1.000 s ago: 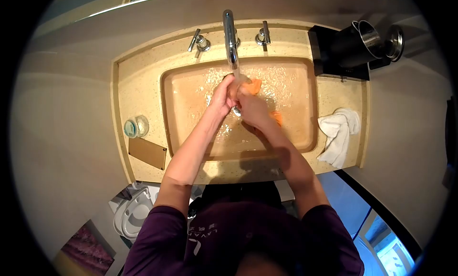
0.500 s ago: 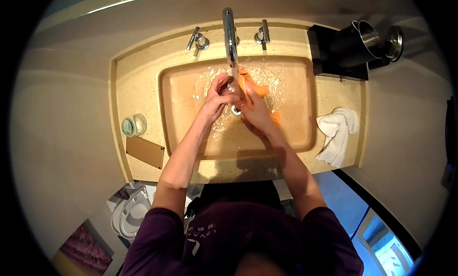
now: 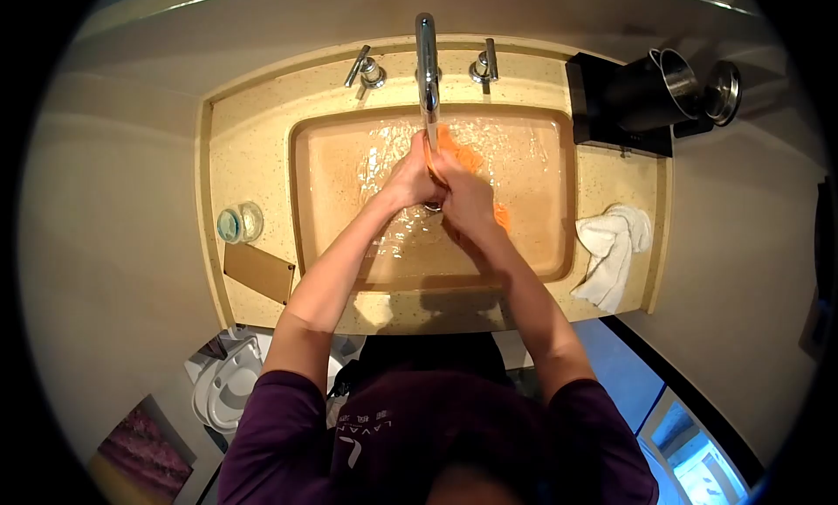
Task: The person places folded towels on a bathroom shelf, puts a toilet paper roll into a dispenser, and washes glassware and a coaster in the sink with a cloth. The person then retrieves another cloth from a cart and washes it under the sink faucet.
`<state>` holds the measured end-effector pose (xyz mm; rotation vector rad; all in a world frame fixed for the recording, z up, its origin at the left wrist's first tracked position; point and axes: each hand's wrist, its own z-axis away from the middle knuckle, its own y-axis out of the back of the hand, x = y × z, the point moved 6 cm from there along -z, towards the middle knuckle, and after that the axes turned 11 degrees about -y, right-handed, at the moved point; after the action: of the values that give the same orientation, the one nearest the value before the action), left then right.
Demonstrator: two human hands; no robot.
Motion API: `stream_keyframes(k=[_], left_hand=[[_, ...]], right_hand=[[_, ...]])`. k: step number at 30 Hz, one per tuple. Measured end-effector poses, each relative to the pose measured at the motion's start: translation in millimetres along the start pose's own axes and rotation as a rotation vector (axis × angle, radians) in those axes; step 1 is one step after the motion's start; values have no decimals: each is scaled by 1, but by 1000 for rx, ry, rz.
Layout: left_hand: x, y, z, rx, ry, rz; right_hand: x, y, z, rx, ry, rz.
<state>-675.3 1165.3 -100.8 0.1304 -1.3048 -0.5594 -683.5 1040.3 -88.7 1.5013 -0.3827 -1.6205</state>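
My left hand and my right hand meet under the running faucet, over the sink. Orange cloth is gripped in my right hand, its folds showing beyond the fingers. More orange shows beside the right wrist. My left hand is closed against the right one, around something that the fingers and water hide. Rippling water covers part of the sink bottom, and the drain is partly behind my hands.
Two glasses and a brown rectangular tray are on the left counter. A white towel lies on the right counter. Behind it are a black box, a dark pot and a round metal lid. Faucet handles flank the spout.
My left hand was more open around a dark, shiny object half a second ago; now it has closed and moved right against my right hand. The orange cloth has shifted between the hands.
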Motion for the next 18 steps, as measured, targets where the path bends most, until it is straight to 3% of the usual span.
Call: stream_keyframes(k=[1,3,4,5,7,8,10,11,13,14,16,18], left_hand=[[-8,-5,1,3,4,-2],[-26,-9,2,178,-187,-35],[-32,-9,7,222,-87,225],[-32,-3,7,222,-90,217],[-18,13,14,330,-47,558],[-36,16,4,420,-44,431],[-51,-1,-6,497,192,1019],[-39,4,-9,322,-22,1049],[19,8,9,373,-210,1424],[-67,-37,-44,358,82,1526],[-58,-39,-24,487,91,1472],[-68,-35,-11,560,85,1546]], right_hand=[[2,2,-7,-3,3,-3],[24,7,-19,-65,-154,59],[34,12,-18,70,-58,14],[51,11,-16,75,-55,8],[71,16,10,23,-255,-46],[75,18,23,-8,-287,-128],[80,14,45,-54,-332,-263],[81,6,53,-69,-357,-312],[58,4,67,-128,-478,-555],[53,1,74,-162,-517,-631],[77,-9,70,-63,-307,-470],[85,-8,70,-75,-277,-430]])
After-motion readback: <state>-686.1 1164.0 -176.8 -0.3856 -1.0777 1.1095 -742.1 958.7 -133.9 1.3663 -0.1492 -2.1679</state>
